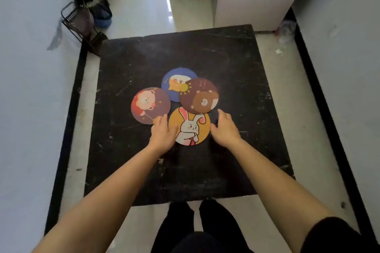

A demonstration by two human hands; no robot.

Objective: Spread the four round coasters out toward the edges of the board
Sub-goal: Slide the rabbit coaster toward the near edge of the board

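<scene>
Coasters clustered mid-board [236, 63], none spread yet. Rabbit coaster [190, 127] lies between my hands; my left hand [163, 132] rests fingers apart, touching its edge and the red bear coaster [149, 104] beyond. My right hand [225, 129], open and empty, sits beside it, below the brown bear coaster [200, 96], which overlaps the blue one [173, 80]. Probably set to slide outward. No containers.

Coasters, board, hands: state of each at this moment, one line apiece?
Bear coaster: flat, topmost, overlapping blue and rabbit coasters.
Blue coaster: flat, partly under the bear coaster.
Rabbit coaster: flat, far edge under the bear coaster.
Balloon coaster: flat, left of the cluster, not stacked on any other.
Board: lying flat, edges bare, coasters bunched mid-board.
Left hand: open, beside the rabbit coaster's left edge.
Right hand: open, at its right edge.
</scene>
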